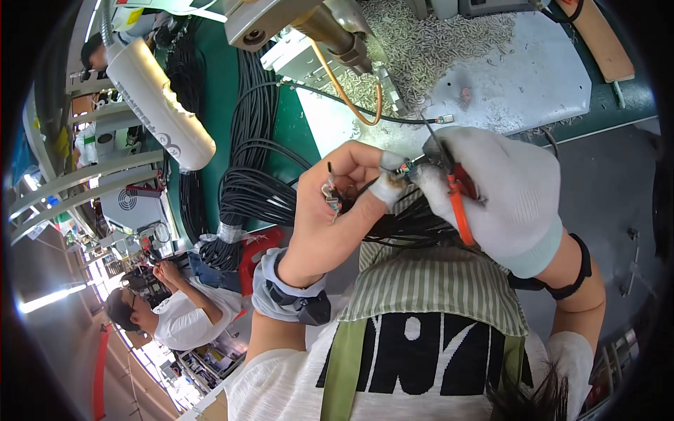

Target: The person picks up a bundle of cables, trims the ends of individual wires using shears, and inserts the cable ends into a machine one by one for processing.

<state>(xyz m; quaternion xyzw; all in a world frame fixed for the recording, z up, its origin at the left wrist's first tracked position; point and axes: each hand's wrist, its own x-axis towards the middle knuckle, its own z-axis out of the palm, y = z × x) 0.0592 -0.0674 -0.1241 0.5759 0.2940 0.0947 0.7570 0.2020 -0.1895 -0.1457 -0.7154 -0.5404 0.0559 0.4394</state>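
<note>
My left hand (333,210), with white covers on the thumb and index fingertip, is closed in a pinch on a black cable's stripped end (405,168), where small coloured wires show. Within its curled fingers another cable end with a metal connector (330,195) sticks up. My right hand (509,193), in a white glove, is closed on an orange-handled hand tool (460,210) with dark, narrow jaws pointing away from me. The gloved fingertips meet the left fingertips at the wires. Whether the jaws touch a wire is hidden. Black cables (411,224) lie below both hands, across my lap.
A machine head (316,31) stands over a white plate (519,84) heaped with small metal pieces (421,49). One cable with a metal plug (444,119) lies on its front edge. Cable bundles (246,182) and a lamp (161,105) are left; another person (189,309) works beyond.
</note>
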